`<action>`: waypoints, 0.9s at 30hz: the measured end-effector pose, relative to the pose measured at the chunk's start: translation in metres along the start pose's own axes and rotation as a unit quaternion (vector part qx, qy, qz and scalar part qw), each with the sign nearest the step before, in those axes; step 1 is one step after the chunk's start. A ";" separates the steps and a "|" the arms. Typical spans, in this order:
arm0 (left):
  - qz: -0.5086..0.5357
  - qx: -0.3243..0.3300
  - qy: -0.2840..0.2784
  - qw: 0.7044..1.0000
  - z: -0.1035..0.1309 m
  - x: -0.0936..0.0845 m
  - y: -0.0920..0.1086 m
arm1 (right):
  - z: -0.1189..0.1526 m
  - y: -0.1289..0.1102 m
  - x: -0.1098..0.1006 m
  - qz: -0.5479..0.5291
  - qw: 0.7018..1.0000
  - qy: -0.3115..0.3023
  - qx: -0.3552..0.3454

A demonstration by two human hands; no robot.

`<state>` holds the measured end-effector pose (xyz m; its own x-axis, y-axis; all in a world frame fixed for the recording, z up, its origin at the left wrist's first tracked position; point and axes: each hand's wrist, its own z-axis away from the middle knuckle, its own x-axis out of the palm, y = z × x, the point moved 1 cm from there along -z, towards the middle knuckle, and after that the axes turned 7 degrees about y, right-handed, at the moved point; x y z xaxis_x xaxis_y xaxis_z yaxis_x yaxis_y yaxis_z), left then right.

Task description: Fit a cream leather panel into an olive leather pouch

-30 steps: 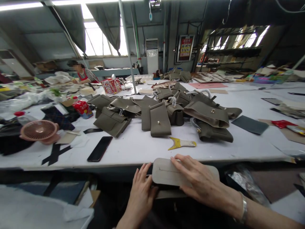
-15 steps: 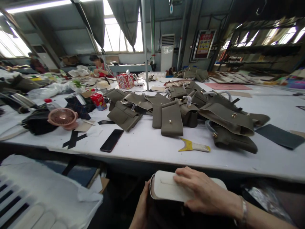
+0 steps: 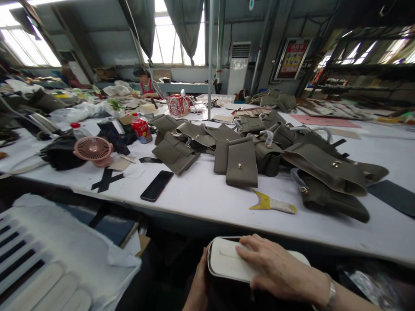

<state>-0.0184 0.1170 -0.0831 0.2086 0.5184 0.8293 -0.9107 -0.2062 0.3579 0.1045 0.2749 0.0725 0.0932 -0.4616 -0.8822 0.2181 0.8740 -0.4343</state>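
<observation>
In front of me, below the table edge, is a long white piece with rounded ends (image 3: 231, 259), set inside a thin rim with dark material beneath it. My left hand (image 3: 199, 280) grips its left end from the side, with most of its fingers hidden. Over the top lies my right hand (image 3: 275, 270), its fingers on the white surface and its thumb at the near edge. A bracelet circles that wrist. What the underside looks like is lost in shadow.
Several olive bags (image 3: 241, 162) are heaped on the white table (image 3: 201, 198). Nearer lie a yellow forked tool (image 3: 270, 203), a phone (image 3: 157, 185) and a pink fan (image 3: 94, 150). At lower left, white cloth (image 3: 97, 242) covers a surface bearing rounded white pieces (image 3: 61, 287). Another person sits far back.
The view has turned slightly left, so the table things appear further right. Both hands keep their hold on the white piece, which looks tilted a little more.
</observation>
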 end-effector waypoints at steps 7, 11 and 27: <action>-0.023 0.006 0.006 1.000 0.001 0.000 0.002 | -0.002 -0.001 0.017 0.033 0.997 0.057 -0.032; -0.016 -0.025 0.025 0.999 -0.002 -0.008 0.000 | -0.010 -0.005 0.031 0.035 0.995 0.093 -0.005; -0.041 -0.038 0.055 0.997 -0.002 -0.026 0.000 | -0.024 -0.019 0.050 0.070 0.983 0.150 0.074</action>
<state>-0.0247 0.1057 -0.1053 0.2464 0.6190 0.7457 -0.9175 -0.0988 0.3852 0.0816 0.2383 0.0322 -0.1540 -0.2523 -0.9553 0.3643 0.8843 -0.2922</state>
